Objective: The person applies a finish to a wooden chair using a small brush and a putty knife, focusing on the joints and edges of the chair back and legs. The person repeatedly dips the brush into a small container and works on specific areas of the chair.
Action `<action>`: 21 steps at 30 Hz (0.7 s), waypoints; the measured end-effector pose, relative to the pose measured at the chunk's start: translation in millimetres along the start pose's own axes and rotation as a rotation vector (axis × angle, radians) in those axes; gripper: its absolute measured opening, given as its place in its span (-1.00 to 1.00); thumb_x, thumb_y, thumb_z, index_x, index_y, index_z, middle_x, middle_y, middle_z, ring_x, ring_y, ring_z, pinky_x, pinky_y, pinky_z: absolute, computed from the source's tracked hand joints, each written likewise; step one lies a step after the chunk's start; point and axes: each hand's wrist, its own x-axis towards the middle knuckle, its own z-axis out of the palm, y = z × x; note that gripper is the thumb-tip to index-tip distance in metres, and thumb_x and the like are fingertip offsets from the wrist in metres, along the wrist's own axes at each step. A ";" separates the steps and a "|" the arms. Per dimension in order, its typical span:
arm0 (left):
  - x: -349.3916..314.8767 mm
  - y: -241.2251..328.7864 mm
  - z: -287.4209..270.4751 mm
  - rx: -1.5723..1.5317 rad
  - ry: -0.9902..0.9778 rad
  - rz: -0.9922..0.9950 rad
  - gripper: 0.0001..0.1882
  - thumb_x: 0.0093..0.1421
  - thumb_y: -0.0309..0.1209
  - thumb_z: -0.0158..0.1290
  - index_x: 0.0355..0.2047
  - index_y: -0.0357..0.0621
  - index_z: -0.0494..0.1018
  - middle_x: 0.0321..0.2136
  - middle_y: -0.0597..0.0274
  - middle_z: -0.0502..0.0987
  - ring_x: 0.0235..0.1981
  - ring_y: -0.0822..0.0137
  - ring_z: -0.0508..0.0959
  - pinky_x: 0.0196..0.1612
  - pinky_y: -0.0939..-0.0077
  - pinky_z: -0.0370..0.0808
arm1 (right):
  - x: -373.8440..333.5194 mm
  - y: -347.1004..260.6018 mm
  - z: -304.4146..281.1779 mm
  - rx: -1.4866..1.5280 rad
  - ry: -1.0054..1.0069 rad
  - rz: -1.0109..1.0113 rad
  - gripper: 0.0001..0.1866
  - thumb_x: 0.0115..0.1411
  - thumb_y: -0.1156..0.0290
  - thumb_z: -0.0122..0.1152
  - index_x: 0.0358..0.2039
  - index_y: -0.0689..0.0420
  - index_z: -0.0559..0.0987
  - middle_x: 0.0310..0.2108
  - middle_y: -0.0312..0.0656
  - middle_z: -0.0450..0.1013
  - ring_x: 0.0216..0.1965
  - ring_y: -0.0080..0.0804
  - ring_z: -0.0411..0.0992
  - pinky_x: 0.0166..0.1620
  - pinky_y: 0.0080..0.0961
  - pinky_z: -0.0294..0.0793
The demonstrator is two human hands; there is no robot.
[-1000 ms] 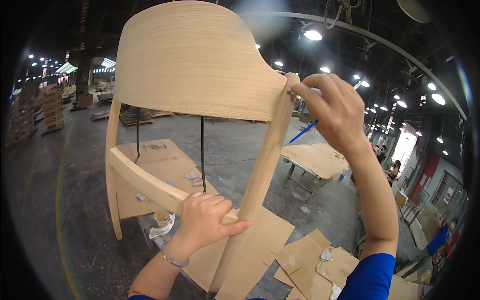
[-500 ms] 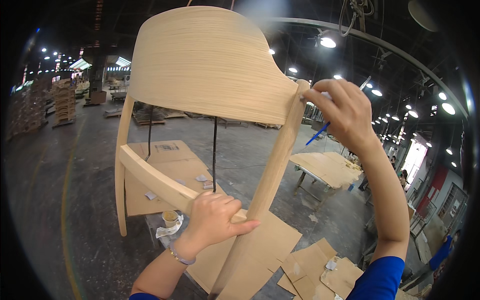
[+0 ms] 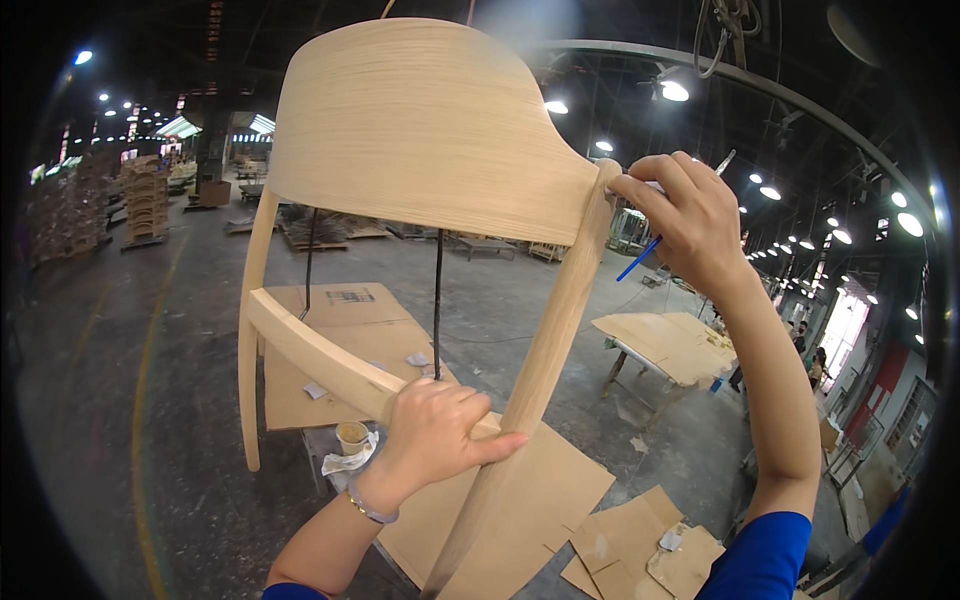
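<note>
A pale unfinished wooden chair frame (image 3: 430, 130) stands upright in front of me, with its curved backrest at the top. My left hand (image 3: 435, 425) is wrapped over its lower rail (image 3: 325, 345), thumb lying against the right post (image 3: 545, 370). My right hand (image 3: 690, 220) is closed at the top of that post, where it meets the backrest. Its thumb and fingers pinch a small whitish piece, partly hidden, against the wood. A slim blue stick (image 3: 638, 260) also sticks out below this hand; a thin light tip shows above the knuckles.
Cardboard (image 3: 480, 530) covers the surface beneath the chair. A small cup of tan paste (image 3: 352, 434) sits on crumpled white paper left of my wrist. Thin black rods (image 3: 437, 300) rise behind the rail. Another cardboard-topped table (image 3: 670, 343) stands to the right, with cardboard sheets (image 3: 640, 540) lower down.
The view has shifted slightly, so the scene sits a little further right. My left hand keeps its grip, and my right hand remains at the post top, its fingers slightly changed.
</note>
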 end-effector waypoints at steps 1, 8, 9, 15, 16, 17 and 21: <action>0.6 -0.6 1.0 -0.008 0.005 -0.003 -0.27 0.22 0.28 0.30 -0.72 -0.08 0.38 -0.75 0.27 0.37 -0.66 0.20 0.44 -0.45 0.27 0.33 | -0.5 -1.0 1.3 0.005 0.008 -0.004 -0.51 -0.11 0.67 0.40 -0.09 0.05 0.71 -0.20 -0.33 0.55 -0.27 -0.35 0.53 -0.27 -0.33 0.52; 3.2 -3.2 7.7 0.000 0.016 -0.009 -0.28 0.22 0.28 0.30 -0.71 -0.08 0.42 -0.74 0.27 0.40 -0.64 0.21 0.47 -0.43 0.28 0.36 | 2.0 1.6 10.1 -0.020 0.017 -0.039 -0.71 0.07 0.58 0.38 -0.16 0.06 0.70 -0.25 -0.33 0.50 -0.31 -0.39 0.48 -0.30 -0.40 0.47; 3.3 -4.4 8.0 0.009 0.021 -0.008 -0.28 0.22 0.28 0.30 -0.71 -0.08 0.42 -0.73 0.27 0.40 -0.64 0.21 0.47 -0.43 0.28 0.36 | 1.5 0.2 11.7 0.012 -0.012 -0.053 -0.73 0.07 0.57 0.39 -0.19 0.05 0.70 -0.24 -0.35 0.50 -0.29 -0.41 0.48 -0.29 -0.40 0.48; 4.7 -8.7 9.9 0.030 0.011 -0.014 -0.28 0.22 0.29 0.29 -0.71 -0.08 0.41 -0.73 0.27 0.42 -0.64 0.20 0.47 -0.44 0.27 0.36 | 1.8 -0.6 24.8 0.027 0.046 -0.038 -0.59 -0.06 0.68 0.35 -0.15 0.03 0.70 -0.23 -0.34 0.53 -0.30 -0.36 0.50 -0.32 -0.38 0.48; 4.8 -9.1 10.3 0.027 0.010 -0.016 -0.28 0.22 0.29 0.29 -0.71 -0.08 0.41 -0.73 0.27 0.42 -0.64 0.20 0.47 -0.44 0.27 0.36 | 1.0 -1.1 26.8 0.040 0.040 -0.026 -0.52 -0.11 0.74 0.32 -0.14 0.03 0.70 -0.21 -0.33 0.54 -0.30 -0.32 0.51 -0.33 -0.36 0.48; 5.0 -9.6 10.9 0.022 0.005 -0.023 -0.28 0.22 0.29 0.29 -0.71 -0.08 0.41 -0.73 0.27 0.42 -0.64 0.20 0.47 -0.44 0.26 0.36 | -0.5 -2.5 28.0 0.053 0.041 -0.086 -0.53 -0.10 0.72 0.33 -0.14 0.03 0.70 -0.21 -0.33 0.54 -0.30 -0.33 0.51 -0.32 -0.36 0.50; 6.3 -11.8 12.5 0.056 0.004 -0.018 -0.28 0.21 0.29 0.30 -0.71 -0.08 0.41 -0.73 0.26 0.42 -0.63 0.19 0.48 -0.44 0.25 0.37 | -0.6 0.7 33.7 0.014 0.051 0.015 -0.54 -0.10 0.71 0.35 -0.14 0.03 0.72 -0.23 -0.33 0.54 -0.29 -0.33 0.51 -0.30 -0.36 0.51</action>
